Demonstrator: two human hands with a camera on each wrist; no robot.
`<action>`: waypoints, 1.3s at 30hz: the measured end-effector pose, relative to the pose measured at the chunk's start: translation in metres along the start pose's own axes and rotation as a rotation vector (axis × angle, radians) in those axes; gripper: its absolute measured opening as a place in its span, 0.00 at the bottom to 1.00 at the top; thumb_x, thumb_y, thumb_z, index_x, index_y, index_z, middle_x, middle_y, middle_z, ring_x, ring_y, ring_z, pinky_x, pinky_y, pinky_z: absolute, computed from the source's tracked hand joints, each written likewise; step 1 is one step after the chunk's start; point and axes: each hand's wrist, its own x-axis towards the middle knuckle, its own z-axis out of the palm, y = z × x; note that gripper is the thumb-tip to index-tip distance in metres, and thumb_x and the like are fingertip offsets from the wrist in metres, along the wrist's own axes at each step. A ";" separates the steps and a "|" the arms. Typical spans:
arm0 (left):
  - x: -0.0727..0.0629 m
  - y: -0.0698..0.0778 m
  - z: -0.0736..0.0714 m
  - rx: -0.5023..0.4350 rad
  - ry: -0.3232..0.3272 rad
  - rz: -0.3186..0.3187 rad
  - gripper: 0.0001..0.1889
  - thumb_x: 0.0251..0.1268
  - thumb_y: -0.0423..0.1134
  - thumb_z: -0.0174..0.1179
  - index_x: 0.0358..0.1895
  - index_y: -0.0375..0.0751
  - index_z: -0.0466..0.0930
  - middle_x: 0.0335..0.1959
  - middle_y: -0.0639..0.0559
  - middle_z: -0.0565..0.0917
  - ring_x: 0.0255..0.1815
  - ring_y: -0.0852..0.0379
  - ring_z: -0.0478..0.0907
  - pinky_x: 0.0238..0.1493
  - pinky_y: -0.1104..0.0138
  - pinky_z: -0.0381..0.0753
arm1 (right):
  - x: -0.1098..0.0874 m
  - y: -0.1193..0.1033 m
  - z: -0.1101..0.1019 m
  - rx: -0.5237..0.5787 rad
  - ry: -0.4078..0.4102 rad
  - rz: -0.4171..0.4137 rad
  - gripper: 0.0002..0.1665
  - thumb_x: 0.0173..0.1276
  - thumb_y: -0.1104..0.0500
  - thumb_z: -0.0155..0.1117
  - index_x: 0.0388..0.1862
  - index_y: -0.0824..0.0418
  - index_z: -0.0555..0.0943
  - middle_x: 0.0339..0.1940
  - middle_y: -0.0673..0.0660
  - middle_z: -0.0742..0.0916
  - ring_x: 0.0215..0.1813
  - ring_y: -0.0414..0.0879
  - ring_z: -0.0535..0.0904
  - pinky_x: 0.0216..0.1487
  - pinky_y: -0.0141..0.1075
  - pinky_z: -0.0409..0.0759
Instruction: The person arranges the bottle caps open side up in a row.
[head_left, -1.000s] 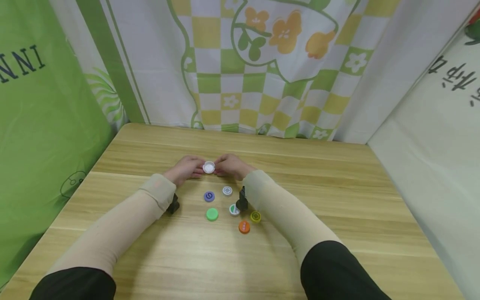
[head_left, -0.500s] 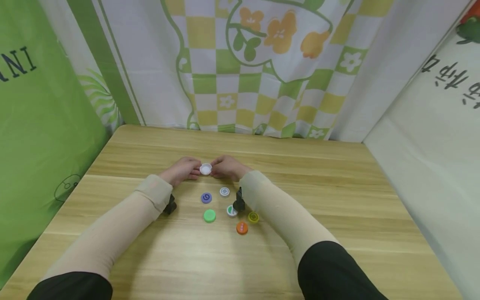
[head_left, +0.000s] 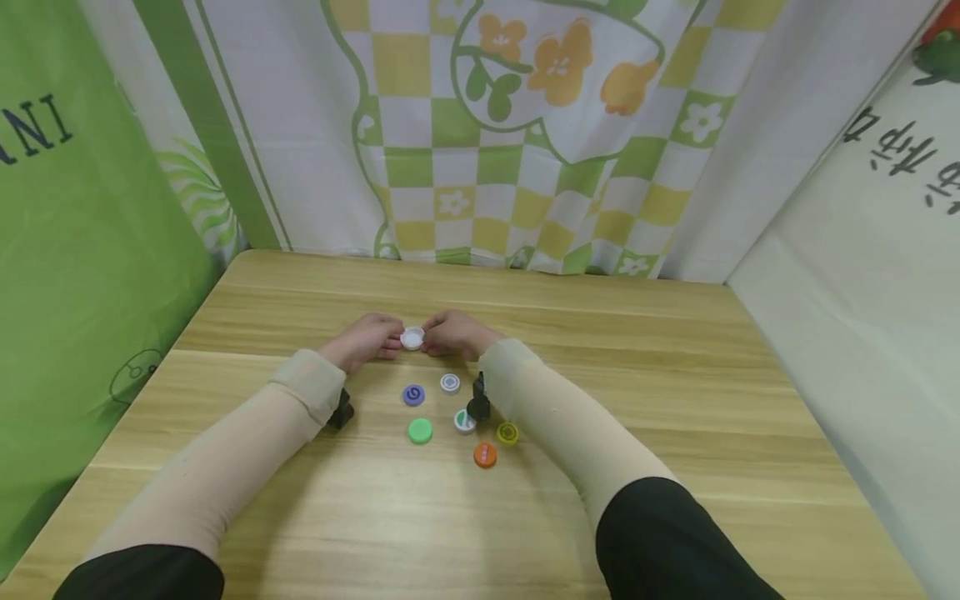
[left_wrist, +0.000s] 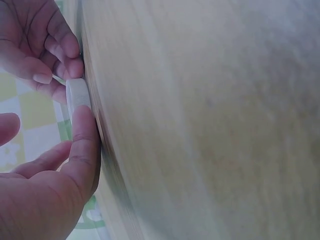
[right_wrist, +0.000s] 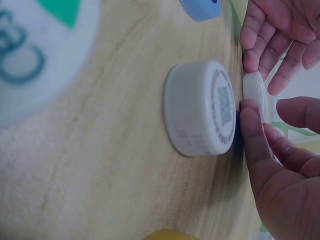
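A white bottle cap (head_left: 412, 337) lies hollow side up at the far part of the table, between both hands. From its left, my left hand (head_left: 367, 340) touches the rim with its fingertips. My right hand (head_left: 456, 335) meets the rim from the other side. In the left wrist view, a straight finger (left_wrist: 82, 135) of the left hand rests along the cap's side (left_wrist: 78, 92), the thumb held apart. The right wrist view likewise has a right-hand finger (right_wrist: 252, 132) against the cap, its thumb (right_wrist: 300, 111) away from it.
Nearer the body lie a purple-blue cap (head_left: 413, 395), a white cap with a printed top (head_left: 450, 383), a green cap (head_left: 420, 431), a white-and-green cap (head_left: 462, 423), a yellow cap (head_left: 507, 433) and an orange cap (head_left: 484, 455). A patterned curtain (head_left: 487, 200) hangs behind the table.
The head view has shifted slightly since one second ago. Both hands keep at the sides of the white cap, and the other caps lie where they were.
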 end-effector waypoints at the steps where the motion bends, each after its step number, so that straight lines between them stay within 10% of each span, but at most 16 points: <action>1: 0.000 0.000 0.000 -0.001 0.001 -0.001 0.28 0.83 0.33 0.41 0.76 0.17 0.50 0.71 0.26 0.65 0.59 0.47 0.72 0.66 0.60 0.77 | 0.000 0.000 0.000 0.003 0.000 0.004 0.19 0.71 0.75 0.57 0.61 0.77 0.76 0.38 0.58 0.84 0.40 0.44 0.81 0.49 0.32 0.85; 25: -0.009 -0.005 -0.001 0.002 0.061 0.023 0.28 0.81 0.32 0.45 0.77 0.22 0.54 0.65 0.33 0.70 0.52 0.54 0.73 0.56 0.68 0.81 | -0.006 -0.001 -0.002 -0.022 0.020 -0.006 0.21 0.74 0.73 0.56 0.65 0.76 0.73 0.44 0.64 0.85 0.44 0.49 0.83 0.54 0.36 0.85; 39: -0.035 -0.013 0.019 0.137 -0.065 0.152 0.26 0.77 0.32 0.52 0.72 0.21 0.61 0.64 0.26 0.73 0.59 0.33 0.77 0.64 0.51 0.79 | -0.042 -0.007 -0.009 -0.180 -0.117 -0.064 0.24 0.71 0.70 0.61 0.65 0.71 0.76 0.53 0.64 0.85 0.54 0.54 0.85 0.57 0.38 0.84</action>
